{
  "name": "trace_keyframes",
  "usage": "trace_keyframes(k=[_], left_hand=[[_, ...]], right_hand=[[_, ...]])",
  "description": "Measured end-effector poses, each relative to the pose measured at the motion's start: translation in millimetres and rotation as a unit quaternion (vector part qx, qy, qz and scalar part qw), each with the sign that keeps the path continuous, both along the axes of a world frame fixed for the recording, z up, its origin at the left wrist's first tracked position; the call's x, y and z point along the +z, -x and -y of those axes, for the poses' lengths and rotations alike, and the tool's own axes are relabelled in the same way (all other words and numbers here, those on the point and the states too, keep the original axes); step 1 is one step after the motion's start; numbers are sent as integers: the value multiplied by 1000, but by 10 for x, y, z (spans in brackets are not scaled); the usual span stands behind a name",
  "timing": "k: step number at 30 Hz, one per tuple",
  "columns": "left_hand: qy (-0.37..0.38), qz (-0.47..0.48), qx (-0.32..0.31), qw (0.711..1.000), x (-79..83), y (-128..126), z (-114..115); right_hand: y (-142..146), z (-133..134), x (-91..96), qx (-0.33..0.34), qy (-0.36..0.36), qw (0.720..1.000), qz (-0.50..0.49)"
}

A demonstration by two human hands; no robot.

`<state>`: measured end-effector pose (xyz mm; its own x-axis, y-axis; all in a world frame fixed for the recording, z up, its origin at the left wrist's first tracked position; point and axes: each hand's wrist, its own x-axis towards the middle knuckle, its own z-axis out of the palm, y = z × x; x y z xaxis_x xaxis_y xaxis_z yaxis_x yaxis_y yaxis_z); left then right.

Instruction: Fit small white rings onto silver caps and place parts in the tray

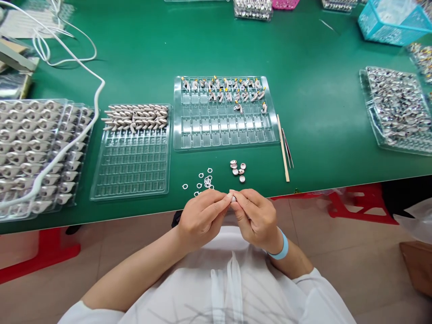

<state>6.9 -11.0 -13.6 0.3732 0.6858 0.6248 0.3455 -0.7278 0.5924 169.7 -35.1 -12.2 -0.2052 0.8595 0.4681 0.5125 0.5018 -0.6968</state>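
Note:
My left hand and my right hand meet at the table's front edge, fingertips pinched together. Between them is a small rounded silvery-grey part, mostly covered by the fingers. Just beyond, several small metal cup-shaped pieces lie loose on the green table. To their left are several thin white rings with small tabs. A clear compartment tray behind them carries small grey parts with yellow tips in its back rows.
A wooden stick and tweezers lie right of the middle tray. Another clear tray bears grey pointed parts. Stacked full trays and a white cable are left; a tray of shiny parts and blue basket right.

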Motion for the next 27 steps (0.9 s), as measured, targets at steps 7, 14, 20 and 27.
trace_keyframes(k=[7, 14, 20, 27], left_hand=[[-22, -44, 1, 999, -20, 11, 12], [-53, -75, 3, 996, -40, -7, 6], [-58, -76, 0, 995, -76, -9, -9], [-48, -71, 11, 996, -94, -25, -25]], right_hand=[[-18, 19, -14, 6, -2, 998, 58], [10, 39, -36, -18, -37, 996, 85], [27, 28, -81, -21, -32, 996, 81], [27, 7, -168, -11, -34, 997, 73]])
